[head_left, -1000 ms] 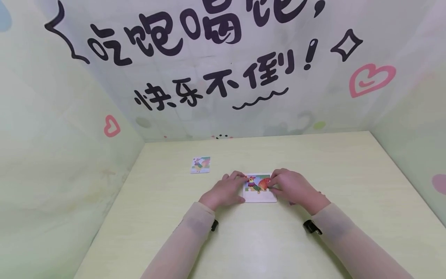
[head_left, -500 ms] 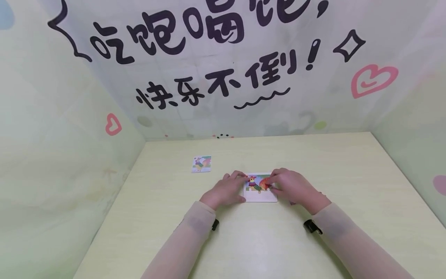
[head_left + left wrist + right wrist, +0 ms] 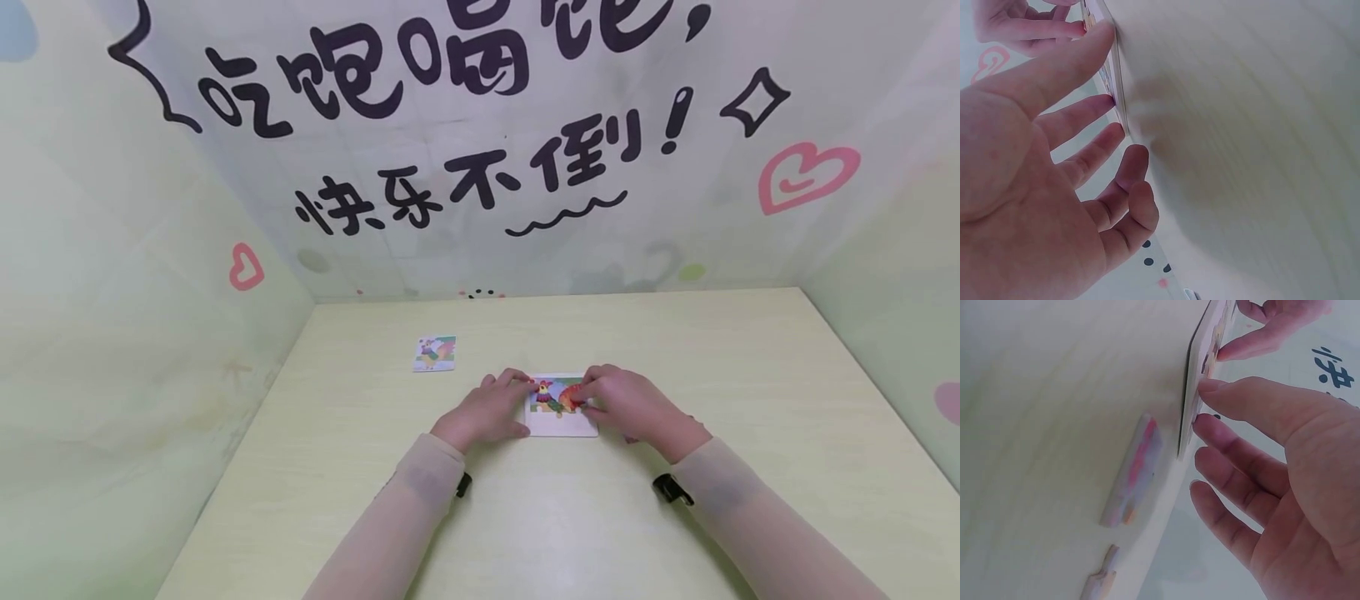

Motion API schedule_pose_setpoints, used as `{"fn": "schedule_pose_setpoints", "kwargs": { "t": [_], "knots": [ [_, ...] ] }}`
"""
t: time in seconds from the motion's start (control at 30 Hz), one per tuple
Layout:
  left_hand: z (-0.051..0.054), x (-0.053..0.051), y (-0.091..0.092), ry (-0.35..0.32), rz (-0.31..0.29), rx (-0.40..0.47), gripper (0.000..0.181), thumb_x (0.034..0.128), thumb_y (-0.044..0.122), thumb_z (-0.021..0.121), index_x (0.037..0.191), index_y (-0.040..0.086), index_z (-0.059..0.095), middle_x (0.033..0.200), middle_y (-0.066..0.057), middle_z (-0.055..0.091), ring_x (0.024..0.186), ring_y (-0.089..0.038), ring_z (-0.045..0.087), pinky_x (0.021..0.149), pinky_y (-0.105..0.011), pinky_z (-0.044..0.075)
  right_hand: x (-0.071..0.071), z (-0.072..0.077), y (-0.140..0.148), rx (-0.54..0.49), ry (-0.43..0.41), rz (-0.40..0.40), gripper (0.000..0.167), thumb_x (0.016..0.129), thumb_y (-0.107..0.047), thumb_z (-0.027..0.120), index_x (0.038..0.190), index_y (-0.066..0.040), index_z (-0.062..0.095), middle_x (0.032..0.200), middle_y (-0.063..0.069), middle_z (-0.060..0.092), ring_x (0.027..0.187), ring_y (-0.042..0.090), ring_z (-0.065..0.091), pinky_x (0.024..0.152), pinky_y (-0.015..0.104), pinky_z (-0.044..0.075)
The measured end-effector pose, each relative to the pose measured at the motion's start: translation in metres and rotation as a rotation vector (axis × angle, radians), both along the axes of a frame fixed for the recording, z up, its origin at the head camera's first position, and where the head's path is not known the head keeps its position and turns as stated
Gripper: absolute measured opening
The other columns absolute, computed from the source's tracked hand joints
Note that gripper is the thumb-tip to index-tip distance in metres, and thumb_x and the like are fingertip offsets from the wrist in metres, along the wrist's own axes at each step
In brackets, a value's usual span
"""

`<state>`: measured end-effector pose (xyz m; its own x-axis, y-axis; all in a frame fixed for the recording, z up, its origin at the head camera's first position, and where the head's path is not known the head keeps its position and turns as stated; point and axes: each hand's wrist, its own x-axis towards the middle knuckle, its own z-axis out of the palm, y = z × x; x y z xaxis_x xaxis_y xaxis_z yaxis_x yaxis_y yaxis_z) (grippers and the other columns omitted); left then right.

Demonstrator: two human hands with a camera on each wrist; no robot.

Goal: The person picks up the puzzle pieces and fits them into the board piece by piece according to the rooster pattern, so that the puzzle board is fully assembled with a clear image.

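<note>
Thumb and forefinger of the right hand (image 3: pixel 633 404) touch the right part of a flat white rectangular puzzle board (image 3: pixel 562 427), at the orange-red rooster tail (image 3: pixel 567 399); whether they pinch a piece there or only press on it cannot be told, and the other fingers bend loosely below; the left hand (image 3: pixel 487 411) steadies the opposite end with extended fingers, thumb at the near left corner and forefinger on the far left of the face.

Between the two hands, the board lies flat on the pale wood-toned table (image 3: pixel 555 517); its longer side seems to run left to right, though the slanting view shortens its depth; the far part carries the bright rooster, while the near strip is bare white.

What matters most is where the loose parts lie: a thick pink-and-grey jigsaw piece (image 3: pixel 1135 465) and a smaller tan-edged jigsaw piece (image 3: pixel 1099 584) rest right of the board, apart from its edge; the right hand is clearly the nearer, its wrist hiding most of them from above; from them the bare strip lies roughly straight to the left; their long axes cannot be judged so nearly edge-on; a small pale rooster card (image 3: pixel 435 354) sits far left, beyond the left hand.
</note>
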<state>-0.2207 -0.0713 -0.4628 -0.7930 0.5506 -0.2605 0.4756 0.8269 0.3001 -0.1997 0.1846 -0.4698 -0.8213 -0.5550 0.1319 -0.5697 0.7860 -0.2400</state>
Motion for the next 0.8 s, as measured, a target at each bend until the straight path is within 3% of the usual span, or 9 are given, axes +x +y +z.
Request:
{"fn": "schedule_pose_setpoints", "kwargs": {
  "t": [0.57,0.8],
  "knots": [
    [-0.0019,-0.0004,0.0000,0.006,-0.005,-0.005,0.074,0.0920,0.035,0.079,0.157,0.023,0.046,0.163,0.002,0.037,0.129,-0.025,0.046,0.103,-0.040,0.049,-0.0003,0.0003,-0.0021,0.034,0.025,-0.002,0.018,0.084,-0.016,0.086,0.103,-0.015,0.084,0.098,0.001,0.068,0.088,0.019,0.064,0.077,0.038,0.058],
    [0.0031,0.0013,0.0021,0.013,-0.009,-0.016,0.073,0.0913,0.035,0.080,0.156,0.023,0.047,0.161,0.001,0.039,0.126,-0.027,0.049,0.099,-0.042,0.051,-0.0004,-0.0002,-0.0008,0.004,0.011,-0.001,0.017,0.086,-0.015,0.084,0.103,-0.015,0.083,0.098,-0.002,0.067,0.088,0.016,0.062,0.078,0.036,0.058]
  ]
}}
